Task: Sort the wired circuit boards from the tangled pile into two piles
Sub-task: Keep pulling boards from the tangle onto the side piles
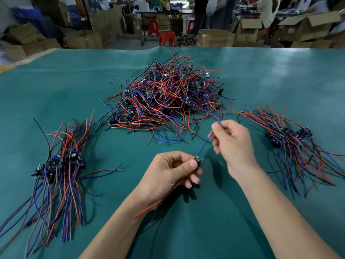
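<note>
Tangled pile heaped mid-table, flanked by left pile and right pile. Light, snag-prone. Circuit board pinched in left hand: rigid, best gripped there. Blue wire, limp, pinched by right hand.

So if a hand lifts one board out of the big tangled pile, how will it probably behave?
Its wires are probably floppy: in the tangled pile they curve loosely. It would likely snag and drag neighbours, since the wires cross one another densely. It seems light: the left hand holds a small board by its fingertips, while the right hand pinches its blue wire.
</note>
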`<state>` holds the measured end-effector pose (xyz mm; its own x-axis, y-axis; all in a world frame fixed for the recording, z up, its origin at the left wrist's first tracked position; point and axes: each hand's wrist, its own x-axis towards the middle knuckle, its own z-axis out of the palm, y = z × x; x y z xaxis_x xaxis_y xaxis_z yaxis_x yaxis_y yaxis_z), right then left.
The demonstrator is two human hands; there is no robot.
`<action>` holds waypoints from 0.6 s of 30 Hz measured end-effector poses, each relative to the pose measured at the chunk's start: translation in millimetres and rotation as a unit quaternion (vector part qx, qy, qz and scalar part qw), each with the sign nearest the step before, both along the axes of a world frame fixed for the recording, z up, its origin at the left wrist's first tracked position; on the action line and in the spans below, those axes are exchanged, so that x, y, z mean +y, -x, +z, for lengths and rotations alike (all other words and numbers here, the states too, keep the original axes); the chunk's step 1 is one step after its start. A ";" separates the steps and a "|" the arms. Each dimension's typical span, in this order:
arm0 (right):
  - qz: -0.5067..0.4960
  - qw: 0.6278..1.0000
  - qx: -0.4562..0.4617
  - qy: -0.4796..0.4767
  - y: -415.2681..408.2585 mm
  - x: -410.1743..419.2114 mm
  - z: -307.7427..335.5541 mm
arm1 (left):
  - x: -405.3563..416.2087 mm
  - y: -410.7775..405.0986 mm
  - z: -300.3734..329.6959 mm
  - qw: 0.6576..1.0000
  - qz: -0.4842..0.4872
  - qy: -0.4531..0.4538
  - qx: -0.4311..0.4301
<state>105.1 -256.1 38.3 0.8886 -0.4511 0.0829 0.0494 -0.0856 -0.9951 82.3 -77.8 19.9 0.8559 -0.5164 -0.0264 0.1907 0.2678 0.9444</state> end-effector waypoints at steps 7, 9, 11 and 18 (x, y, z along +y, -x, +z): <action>-0.119 0.958 -0.006 -0.260 -2.3 -17.1 3.0 | 0.3 -0.1 -1.3 0.999 0.020 -0.024 -0.014; -0.088 0.947 0.015 -0.308 -1.6 -9.5 5.1 | -0.4 -2.4 -1.4 0.999 0.053 -0.002 -0.005; 0.019 0.958 0.052 -0.281 1.6 6.7 5.3 | 0.5 -6.3 -1.4 0.994 0.099 0.034 0.022; 0.222 0.962 0.020 0.161 18.9 36.5 -3.6 | 3.1 -7.5 -2.6 0.988 0.152 -0.021 -0.009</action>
